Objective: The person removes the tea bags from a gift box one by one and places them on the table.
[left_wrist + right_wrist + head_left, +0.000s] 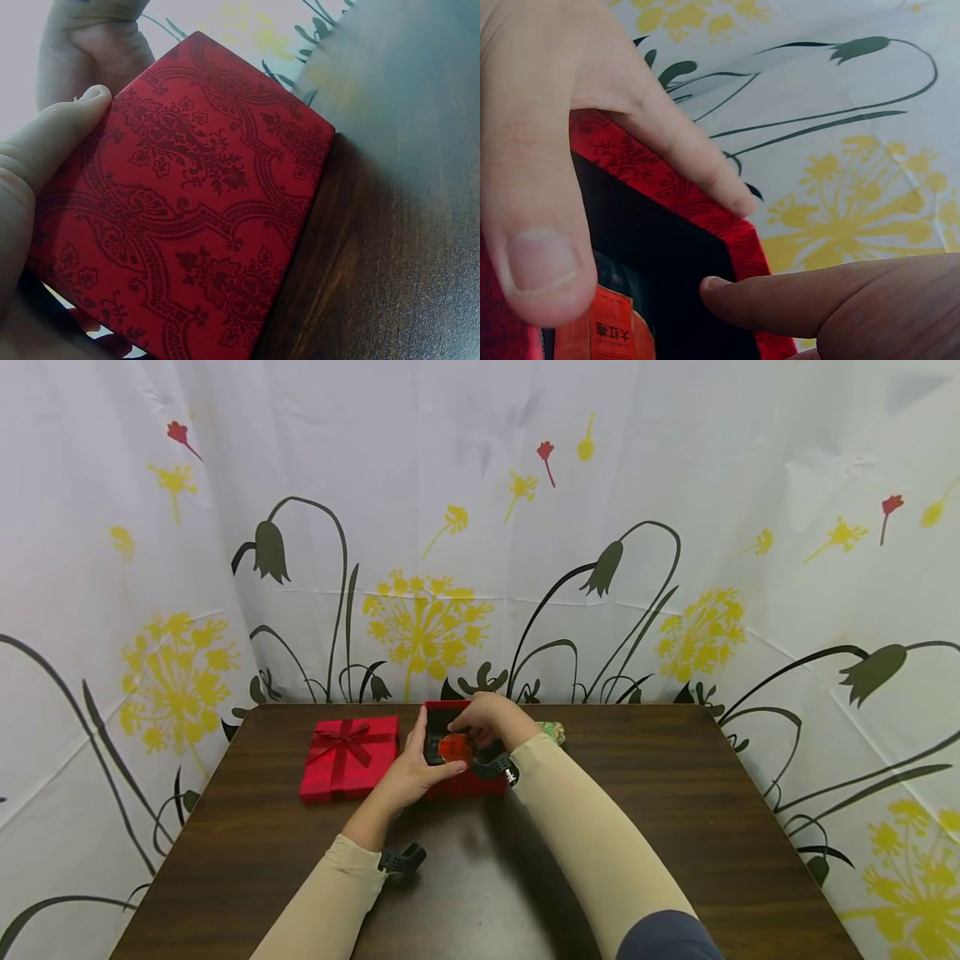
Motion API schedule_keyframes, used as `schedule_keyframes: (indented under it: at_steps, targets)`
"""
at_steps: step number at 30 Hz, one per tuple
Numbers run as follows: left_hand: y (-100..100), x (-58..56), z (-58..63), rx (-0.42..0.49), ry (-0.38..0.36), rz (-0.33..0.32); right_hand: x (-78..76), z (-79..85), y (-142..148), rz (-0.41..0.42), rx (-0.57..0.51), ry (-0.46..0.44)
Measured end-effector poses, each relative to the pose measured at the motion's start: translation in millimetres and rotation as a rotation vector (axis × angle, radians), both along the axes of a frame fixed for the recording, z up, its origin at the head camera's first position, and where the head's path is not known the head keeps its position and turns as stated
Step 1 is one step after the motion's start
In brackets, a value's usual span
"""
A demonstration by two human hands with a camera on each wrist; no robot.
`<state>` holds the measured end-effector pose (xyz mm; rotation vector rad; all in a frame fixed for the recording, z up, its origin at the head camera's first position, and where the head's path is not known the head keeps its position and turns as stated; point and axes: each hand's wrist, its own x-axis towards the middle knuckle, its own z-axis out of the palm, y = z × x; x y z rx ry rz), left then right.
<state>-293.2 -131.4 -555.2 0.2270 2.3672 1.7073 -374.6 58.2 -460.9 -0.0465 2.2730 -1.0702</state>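
"Where is the orange packet (453, 748)?"

"Inside the red box (474, 787), which stands uncovered on the bench (660, 827). The packet carries a printed label, and the inner walls around it are dark."

"What does the left hand (405, 778) do?"

"It is clamped on the box: thumb across the near edge, fingers along the left wall."

"And the right hand (493, 717)?"

"It is over the box from the right, one finger stretched out above the dark inside. I can't tell whether its fingers pinch anything; the hand hides most of them."

"What lies around them?"

"Left of the box, well within reach, a red lid (318, 781) with a dark red bow (347, 741). To the right, a green patterned thing (553, 732), partly hidden behind the right arm. A flowered curtain (480, 460) hangs behind the bench."
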Motion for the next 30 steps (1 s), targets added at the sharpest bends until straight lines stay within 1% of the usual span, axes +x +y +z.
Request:
schedule_keyframes:
  at_steps: [5, 9, 14, 17, 22, 30]
  targets:
    - [-0.4, -1.2, -0.2, -0.018, -0.012, 0.011, -4.4, -0.6, -6.7, 0.03, 0.068, -0.022]
    - [-0.6, -1.4, 1.5, -0.029, -0.012, 0.008, -8.1, 0.3, -9.8, 0.042, 0.099, -0.045]
    - [-2.0, 0.3, 2.2, -0.034, -0.021, 0.0, -12.4, -2.8, -11.4, 0.115, 0.119, -0.094]
    - [-2.2, 0.6, 1.7, -0.03, -0.021, -0.004, -14.5, -6.2, -12.1, 0.15, 0.133, -0.091]
    - [-1.4, -0.2, 0.7, -0.02, -0.014, -0.01, -15.4, -9.5, -12.6, 0.16, 0.154, -0.063]
    - [-1.5, -2.1, -1.8, -0.006, -0.022, -0.01, -14.0, -8.5, -13.8, 0.156, 0.162, -0.088]
